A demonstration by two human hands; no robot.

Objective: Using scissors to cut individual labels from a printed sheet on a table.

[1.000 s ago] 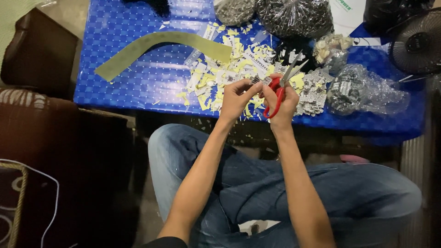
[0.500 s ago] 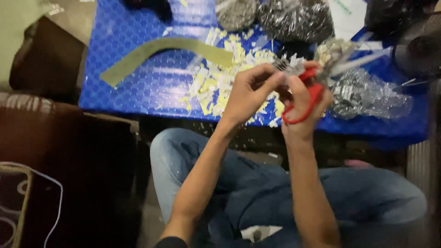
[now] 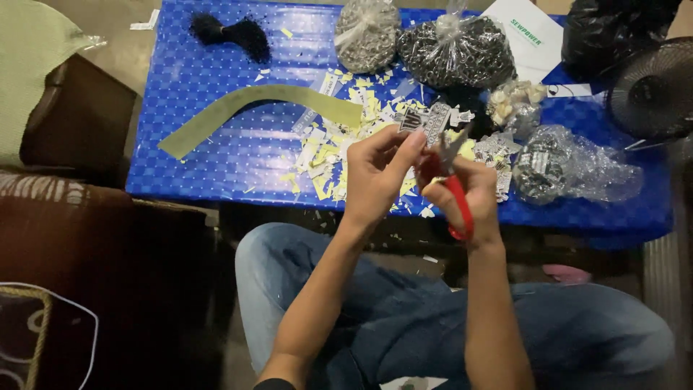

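My left hand [image 3: 379,173] pinches a small printed paper tag [image 3: 413,120] by its lower edge, above the front edge of the blue table [image 3: 216,166]. My right hand [image 3: 469,195] grips red-handled scissors [image 3: 455,195], whose blades point up toward the tag. A heap of yellow and white paper scraps [image 3: 328,155] lies on the table just beyond both hands. More cut tags [image 3: 498,155] lie to the right of the scissors.
A curved olive fabric strip [image 3: 253,105] lies on the table's left half. Clear bags of small metal parts [image 3: 455,50] [image 3: 563,166] [image 3: 367,32], a black tassel [image 3: 231,32], a white card [image 3: 523,29] and a black fan [image 3: 653,90] sit at the back and right. Brown cushions [image 3: 79,123] stand left.
Both hands shifted slightly right and up with the tag and scissors, then settled nearer the table's front edge. The scissors' blades now point up at the tag.
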